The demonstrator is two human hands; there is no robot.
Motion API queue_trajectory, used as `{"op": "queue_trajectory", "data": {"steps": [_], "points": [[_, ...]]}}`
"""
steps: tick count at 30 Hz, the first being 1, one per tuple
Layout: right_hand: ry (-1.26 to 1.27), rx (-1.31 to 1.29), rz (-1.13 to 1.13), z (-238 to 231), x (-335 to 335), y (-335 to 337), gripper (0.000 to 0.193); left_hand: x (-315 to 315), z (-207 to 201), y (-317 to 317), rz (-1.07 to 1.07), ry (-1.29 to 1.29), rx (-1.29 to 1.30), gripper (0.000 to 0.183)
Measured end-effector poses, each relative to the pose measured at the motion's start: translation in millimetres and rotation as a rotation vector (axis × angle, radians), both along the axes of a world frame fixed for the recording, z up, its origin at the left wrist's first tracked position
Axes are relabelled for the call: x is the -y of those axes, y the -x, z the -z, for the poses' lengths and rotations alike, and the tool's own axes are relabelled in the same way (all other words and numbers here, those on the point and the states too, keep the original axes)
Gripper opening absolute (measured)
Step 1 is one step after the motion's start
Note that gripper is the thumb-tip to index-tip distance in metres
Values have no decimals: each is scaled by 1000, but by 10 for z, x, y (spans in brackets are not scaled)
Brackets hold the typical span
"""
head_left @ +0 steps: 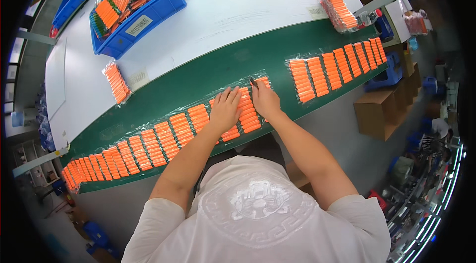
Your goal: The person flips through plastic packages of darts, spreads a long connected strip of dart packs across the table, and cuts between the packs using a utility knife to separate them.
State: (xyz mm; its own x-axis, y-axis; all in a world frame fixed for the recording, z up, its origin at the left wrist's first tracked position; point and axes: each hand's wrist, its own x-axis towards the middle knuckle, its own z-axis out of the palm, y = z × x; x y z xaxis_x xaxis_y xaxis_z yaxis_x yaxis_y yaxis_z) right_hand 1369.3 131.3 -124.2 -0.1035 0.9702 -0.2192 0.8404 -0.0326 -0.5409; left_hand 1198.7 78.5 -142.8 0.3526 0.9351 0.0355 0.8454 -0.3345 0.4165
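Pressing flat on the clear film strip of orange packs (163, 139) that runs along the green belt (218, 67) of the table, with both hands side by side near the strip's right end. Best done with palms low and even, weight over the packs rather than the film edge, so the row stays straight against the belt's near rim and no pack rides over its neighbour.

Going from left of the belt's middle: left hand (224, 109) laid open, grip spread, fingers fanned across the orange packs and touching them, pinching nothing. Just to its right, right hand (265, 100) also resting on the strip; its grip mostly flat, though a small dark item (254, 82) sits at the fingertips and cannot tell whether pinched or merely touched. Strip therefore directly under both palms, its long tail stretching away to the belt's left end, only a short end showing beyond the right hand.

Farther right on the belt, well apart from the hands, a second strip (337, 67) lying untouched. Behind the belt, on the white table top, a blue bin (141, 22) of more packs.
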Motion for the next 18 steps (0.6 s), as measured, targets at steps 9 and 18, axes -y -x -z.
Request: {"op": "queue_trajectory", "data": {"steps": [9, 18], "points": [[10, 165, -136, 25, -23, 231, 47, 26, 108, 94, 40, 35, -110, 65], [-208, 200, -232, 187, 19, 83, 53, -32, 55, 56, 71, 119, -152, 66]]}}
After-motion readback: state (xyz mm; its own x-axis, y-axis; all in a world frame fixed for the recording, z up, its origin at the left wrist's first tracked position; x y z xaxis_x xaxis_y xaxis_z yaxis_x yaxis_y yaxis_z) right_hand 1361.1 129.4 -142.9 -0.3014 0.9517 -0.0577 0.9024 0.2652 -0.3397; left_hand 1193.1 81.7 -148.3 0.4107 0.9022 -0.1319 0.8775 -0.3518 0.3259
